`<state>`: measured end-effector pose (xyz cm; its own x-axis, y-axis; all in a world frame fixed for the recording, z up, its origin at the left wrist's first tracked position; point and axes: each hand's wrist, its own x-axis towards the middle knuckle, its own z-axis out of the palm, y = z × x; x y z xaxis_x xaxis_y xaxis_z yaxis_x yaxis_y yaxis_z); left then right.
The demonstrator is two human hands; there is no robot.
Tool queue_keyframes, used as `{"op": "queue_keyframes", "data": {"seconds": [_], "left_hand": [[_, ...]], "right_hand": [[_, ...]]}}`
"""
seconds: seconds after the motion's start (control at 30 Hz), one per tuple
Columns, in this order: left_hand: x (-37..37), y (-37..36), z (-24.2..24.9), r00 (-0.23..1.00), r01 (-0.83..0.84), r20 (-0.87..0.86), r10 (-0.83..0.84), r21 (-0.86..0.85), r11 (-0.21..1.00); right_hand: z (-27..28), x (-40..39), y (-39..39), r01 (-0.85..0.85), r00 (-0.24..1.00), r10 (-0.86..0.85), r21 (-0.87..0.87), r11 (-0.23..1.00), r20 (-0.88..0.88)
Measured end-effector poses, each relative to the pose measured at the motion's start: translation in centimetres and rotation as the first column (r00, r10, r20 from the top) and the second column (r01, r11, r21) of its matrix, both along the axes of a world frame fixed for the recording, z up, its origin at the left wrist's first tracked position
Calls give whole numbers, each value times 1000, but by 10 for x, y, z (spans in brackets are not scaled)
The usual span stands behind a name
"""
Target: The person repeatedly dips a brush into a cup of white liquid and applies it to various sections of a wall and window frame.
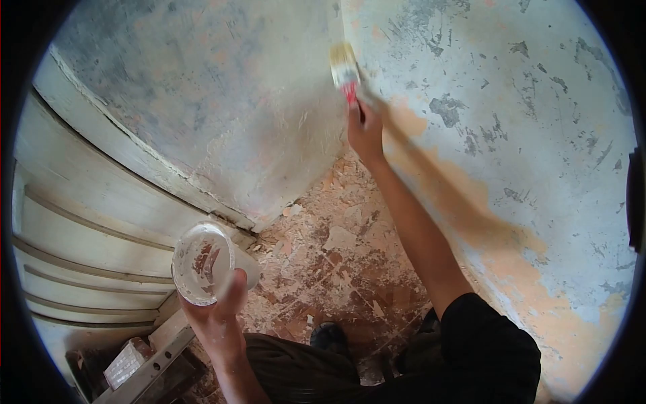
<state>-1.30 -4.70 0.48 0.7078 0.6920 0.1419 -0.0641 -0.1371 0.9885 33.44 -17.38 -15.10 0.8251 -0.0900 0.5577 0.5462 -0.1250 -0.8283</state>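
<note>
My right hand (365, 131) is closed round the red handle of a paintbrush (345, 66), arm stretched far forward. The brush's pale bristles point up and lie close to the corner where two walls meet. Low on the left, my left hand (219, 316) grips a clear plastic bucket (203, 264) round its side, thumb near the rim. The bucket is tilted so that I look into it, and whitish smears coat its inside. Grey, patchy plaster covers the left wall (202, 87); the right wall (498, 87) has flaked paint and bare orange patches.
Paint flakes and debris litter the reddish floor (336, 242). On the left stands a white panelled door (94, 236) with its frame. At the bottom left a spirit level (151, 367) leans beside a whitish block (128, 362). My shoe (328, 337) shows below.
</note>
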Motion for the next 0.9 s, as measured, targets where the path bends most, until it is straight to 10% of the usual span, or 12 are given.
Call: {"op": "queue_keyframes", "data": {"seconds": [0.27, 0.37, 0.7, 0.8, 0.9], "left_hand": [[3, 0, -2, 999, 35, -15, -35, 25, 999], [11, -5, -3, 998, 55, -9, -55, 0, 998], [23, -7, -7, 992, 97, -79, -97, 4, 995], [20, -6, -8, 996, 71, -50, -71, 3, 997], [15, -5, -5, 996, 52, -75, -50, 20, 998]], "right_hand": [[-202, -37, -19, -94, 898, -36, -271, 958, -438], [-208, -23, -16, -193, 621, -71, -241, 951, -780], [111, -20, -41, -121, 930, 69, -123, 985, -361], [134, -34, -40, -97, 995, 97, 29, 995, -7], [86, -20, -27, -46, 990, 57, 86, 995, -132]]}}
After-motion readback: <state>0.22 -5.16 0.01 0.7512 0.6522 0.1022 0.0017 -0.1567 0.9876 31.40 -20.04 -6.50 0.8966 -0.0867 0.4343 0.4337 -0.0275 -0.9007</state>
